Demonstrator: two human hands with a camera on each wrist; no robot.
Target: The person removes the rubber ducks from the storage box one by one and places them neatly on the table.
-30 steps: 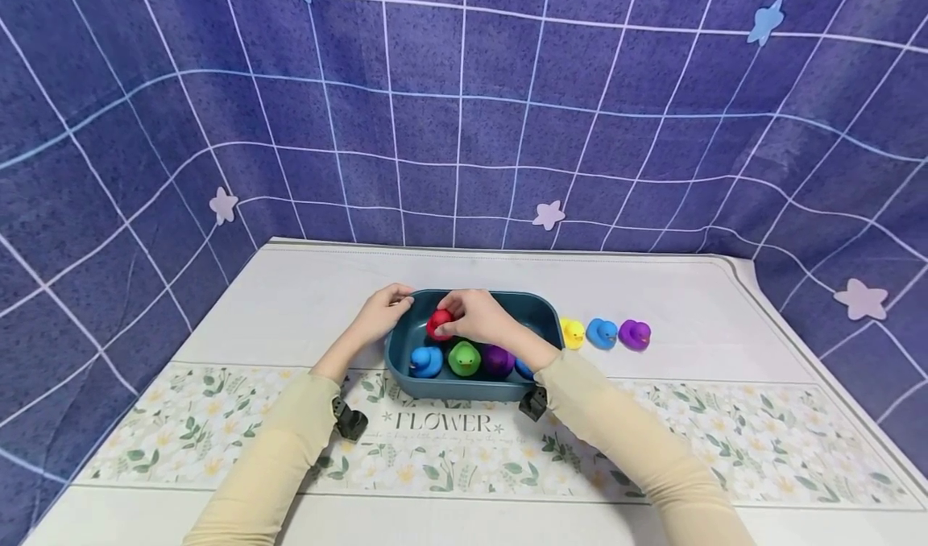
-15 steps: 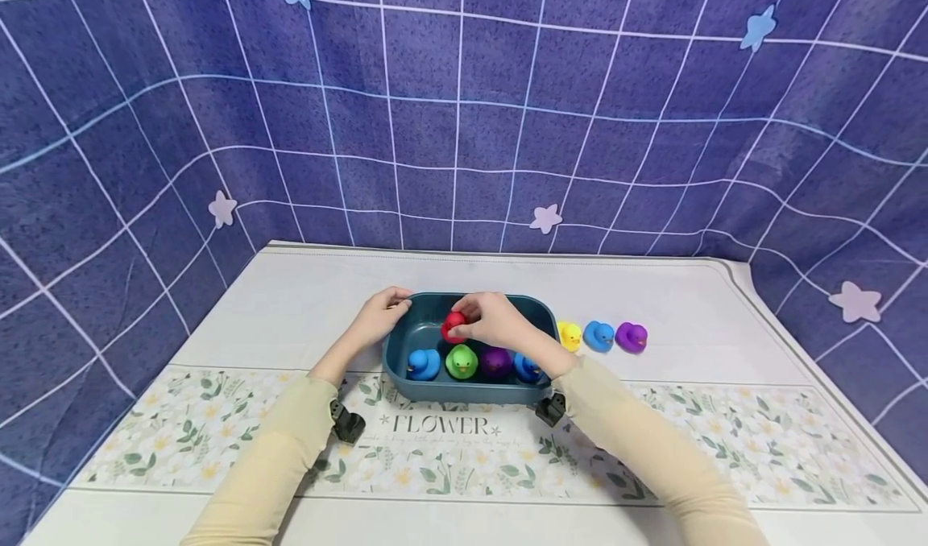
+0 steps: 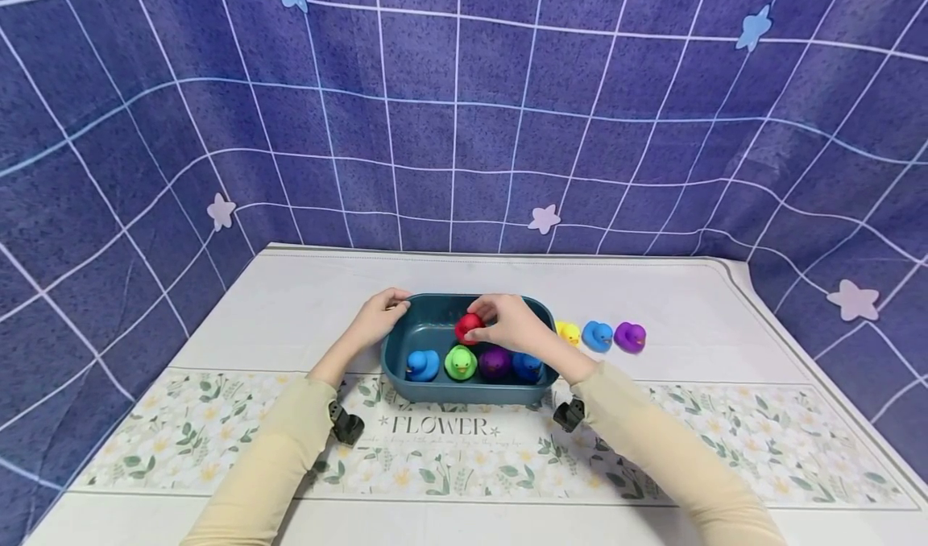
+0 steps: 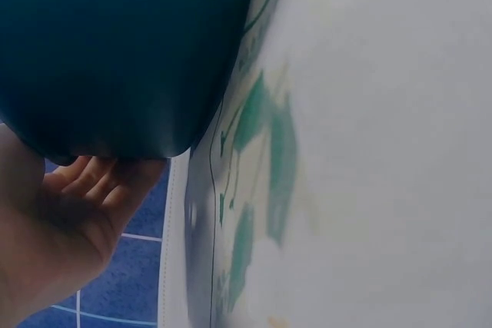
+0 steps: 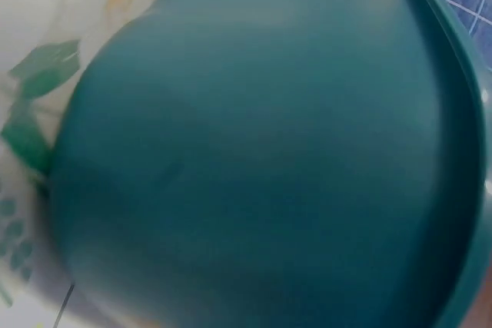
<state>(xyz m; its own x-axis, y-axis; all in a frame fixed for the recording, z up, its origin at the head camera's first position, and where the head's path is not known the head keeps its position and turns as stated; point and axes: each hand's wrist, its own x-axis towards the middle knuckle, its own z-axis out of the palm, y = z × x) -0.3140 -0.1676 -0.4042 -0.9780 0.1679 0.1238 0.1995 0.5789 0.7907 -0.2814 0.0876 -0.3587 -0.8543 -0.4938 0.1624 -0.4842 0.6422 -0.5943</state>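
Note:
In the head view my right hand (image 3: pixel 513 322) pinches a red rubber duck (image 3: pixel 467 328) between thumb and fingers, inside a dark teal tub (image 3: pixel 464 393). My left hand (image 3: pixel 379 317) holds the tub's far left corner, thumb at the rim. In the left wrist view that hand (image 4: pixel 65 228) curls its fingers against the tub wall (image 4: pixel 115 59). Along the tub's near side stand a blue duck (image 3: pixel 423 366), a green duck (image 3: pixel 461 363), a purple duck (image 3: pixel 496 363) and a darker blue duck (image 3: pixel 527 367). The tub wall (image 5: pixel 254 151) hides the right fingers in the right wrist view.
Right of the tub, a yellow duck (image 3: pixel 569 334), a blue duck (image 3: pixel 598 336) and a purple duck (image 3: pixel 631 337) stand in a row on the white table cover (image 3: pixel 689 304). Behind rises a blue gridded curtain (image 3: pixel 464 127).
My right hand has moved the red duck rightward inside the tub, from near the left end to about the middle. The left hand has stayed at its corner.

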